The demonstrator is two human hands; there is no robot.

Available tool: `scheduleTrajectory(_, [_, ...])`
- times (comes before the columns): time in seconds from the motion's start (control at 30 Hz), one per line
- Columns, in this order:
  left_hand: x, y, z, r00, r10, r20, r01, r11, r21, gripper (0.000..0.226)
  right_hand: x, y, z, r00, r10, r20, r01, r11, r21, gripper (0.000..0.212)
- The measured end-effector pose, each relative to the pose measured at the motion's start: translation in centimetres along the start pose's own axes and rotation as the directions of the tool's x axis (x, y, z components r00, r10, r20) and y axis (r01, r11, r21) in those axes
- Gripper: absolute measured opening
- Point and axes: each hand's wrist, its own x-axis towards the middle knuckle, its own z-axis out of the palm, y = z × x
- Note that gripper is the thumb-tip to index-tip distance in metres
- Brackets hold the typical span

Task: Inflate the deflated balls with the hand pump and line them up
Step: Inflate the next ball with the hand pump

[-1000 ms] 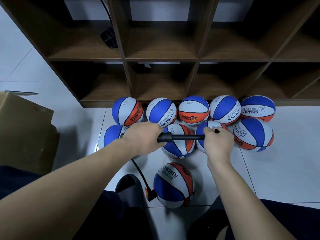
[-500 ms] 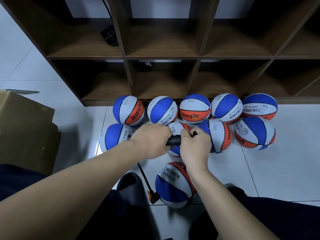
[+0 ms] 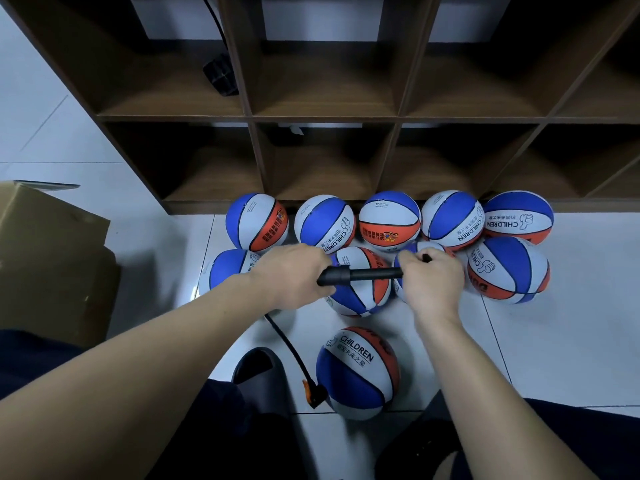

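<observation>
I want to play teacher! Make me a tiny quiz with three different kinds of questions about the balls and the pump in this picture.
1. True or false: both hands hold the hand pump.
2. Where does the black hose end?
A. at the ball nearest the person
B. inside the cardboard box
C. on a shelf
3. Fill in: the back row of balls, right against the wooden shelf unit, has ___ balls.

Key:
1. True. The left hand grips the barrel and the right hand grips the handle end.
2. A. Its orange-and-black end sits at that ball's left side.
3. Five.
</observation>
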Motion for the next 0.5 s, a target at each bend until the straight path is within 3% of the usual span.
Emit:
scheduleTrajectory(0.17, [-0.1, -0.7, 0.0, 1.0, -0.011, 0.014, 0.011, 1.0, 0.002, 0.03, 1.0, 0.7, -0.9, 0.996, 0.09, -0.022, -0.089, 0.995, 0.04, 0.037])
scheduleTrajectory(0.3, [-0.2, 0.0, 0.1, 1.0, 0.008, -0.006, -0.008, 0.998, 0.056, 0.03, -0.2, 0.7, 0.5, 0.997, 0.031, -0.077, -0.033, 0.999, -0.016, 0.041])
scheduleTrajectory(0.5, [-0.3, 1.3, 0.2, 1.0, 0.011, -0.021, -0.01, 0.998, 0.057, 0.03, -2.5, 0.1, 2.4, 0.998, -0.052, -0.032, 0.05, 0.996, -0.07, 0.043])
